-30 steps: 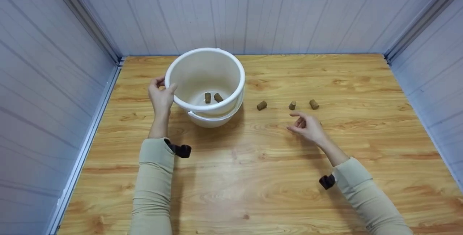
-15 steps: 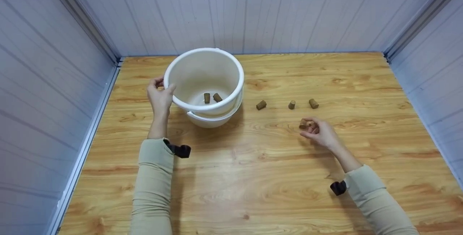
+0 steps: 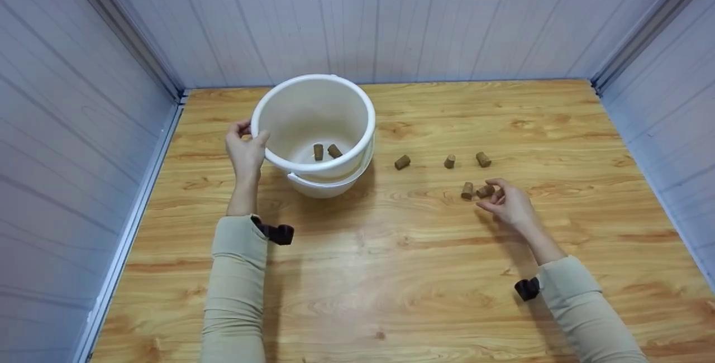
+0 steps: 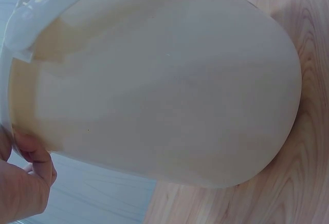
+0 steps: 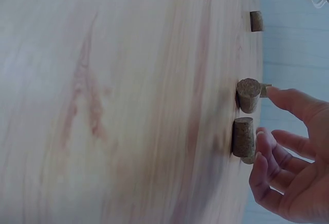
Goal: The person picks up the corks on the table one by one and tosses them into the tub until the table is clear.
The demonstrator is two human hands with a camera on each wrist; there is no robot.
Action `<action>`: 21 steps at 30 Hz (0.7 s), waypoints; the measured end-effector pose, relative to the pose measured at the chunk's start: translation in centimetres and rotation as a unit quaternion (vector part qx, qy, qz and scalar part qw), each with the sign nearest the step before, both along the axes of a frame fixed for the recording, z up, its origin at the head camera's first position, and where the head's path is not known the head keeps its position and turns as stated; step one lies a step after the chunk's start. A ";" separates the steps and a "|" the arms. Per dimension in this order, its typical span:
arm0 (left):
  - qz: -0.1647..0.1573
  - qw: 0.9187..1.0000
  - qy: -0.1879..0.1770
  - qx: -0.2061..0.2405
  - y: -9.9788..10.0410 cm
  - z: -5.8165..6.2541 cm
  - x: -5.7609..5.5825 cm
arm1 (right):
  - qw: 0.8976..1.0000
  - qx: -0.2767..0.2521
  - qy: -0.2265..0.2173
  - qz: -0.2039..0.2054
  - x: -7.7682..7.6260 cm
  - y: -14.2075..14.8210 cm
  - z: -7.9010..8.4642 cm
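A white bucket (image 3: pixel 329 168) stands left of centre in the head view, with two corks (image 3: pixel 318 152) on its bottom. My left hand (image 3: pixel 246 153) grips its left rim, thumb over the edge and fingers outside; the left wrist view shows the bucket's wall (image 4: pixel 169 90) beside the fingers. My right hand (image 3: pixel 511 204) is over the table to the right, thumb and fingers apart around loose corks (image 3: pixel 485 191). A nearby cork (image 3: pixel 467 190) lies left of the fingertips. In the right wrist view, the fingers are close beside a cork (image 5: pixel 243 136), apparently without pinching it.
Three more corks lie in a row farther back: a left one (image 3: pixel 402 162), a middle one (image 3: pixel 449 161) and a right one (image 3: pixel 483 159). Ribbed pale panels (image 3: pixel 357 22) wall the wooden tabletop (image 3: pixel 357 296) at the back and sides. The bucket's handle (image 3: pixel 335 184) hangs at its front.
My right hand has shifted to the right and slightly nearer, bringing the corks by its fingers into view. My left hand stays on the bucket rim.
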State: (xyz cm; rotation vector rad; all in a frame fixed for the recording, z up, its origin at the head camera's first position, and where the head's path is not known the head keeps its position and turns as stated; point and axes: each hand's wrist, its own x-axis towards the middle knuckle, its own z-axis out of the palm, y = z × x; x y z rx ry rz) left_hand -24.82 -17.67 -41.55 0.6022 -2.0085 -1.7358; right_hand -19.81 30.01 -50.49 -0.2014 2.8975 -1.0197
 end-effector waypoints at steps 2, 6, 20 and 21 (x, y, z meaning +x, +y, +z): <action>0.000 1.000 0.003 0.001 0.0 0.0 0.0 | 1.000 0.007 -0.005 -0.009 -0.1 0.2 0.0; 0.000 1.000 0.004 0.004 0.0 0.0 0.0 | 1.000 0.010 -0.018 -0.023 -0.4 0.5 -0.4; -0.006 1.000 0.003 0.009 0.0 0.0 0.0 | 0.999 0.013 -0.020 -0.041 -1.1 0.9 -1.7; -0.006 1.000 0.004 0.009 0.0 0.0 0.0 | 0.999 0.012 -0.021 -0.044 -1.2 0.9 -1.7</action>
